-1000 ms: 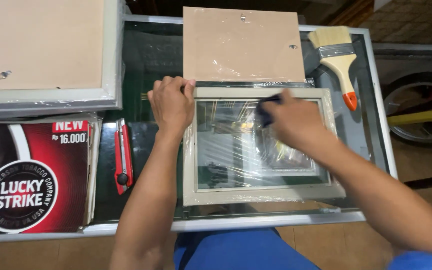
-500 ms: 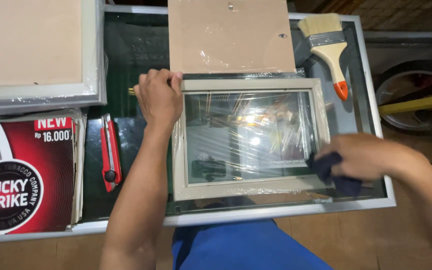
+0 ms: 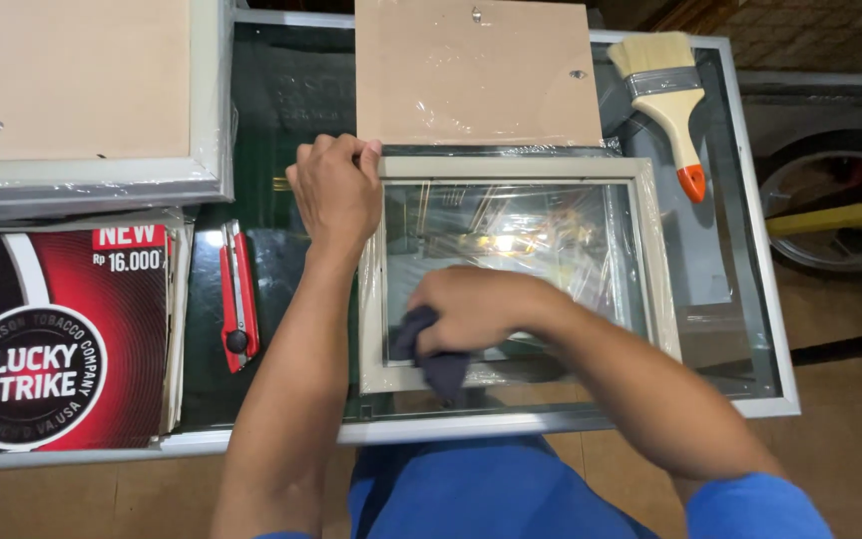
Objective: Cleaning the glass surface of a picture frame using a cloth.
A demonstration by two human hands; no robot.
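Left hand: left hand (image 3: 336,190) lies palm down on the upper left corner of the picture frame (image 3: 650,250), fingers curled over its edge, pressing it flat.
Right hand: right hand (image 3: 471,309) is clenched around a dark cloth (image 3: 436,364), pressed on the lower left part of the glass.
Picture frame: 1 pale frame with glass pane (image 3: 541,240), flat on the table near its front edge, loose clear plastic film around it.
Table: glass-topped table (image 3: 760,379) with a metal rim.
Backing board: 1 tan board (image 3: 476,75), just beyond the frame's top edge.
Paintbrush: 1 wide brush (image 3: 665,95), pale bristles, orange handle tip, right of the board.
Utility knife: 1 red knife (image 3: 236,294), left of the left forearm.
Second frame: 1 larger frame (image 3: 82,100), back up, far left.
Printed poster: 1 red and black poster (image 3: 62,339), front left.
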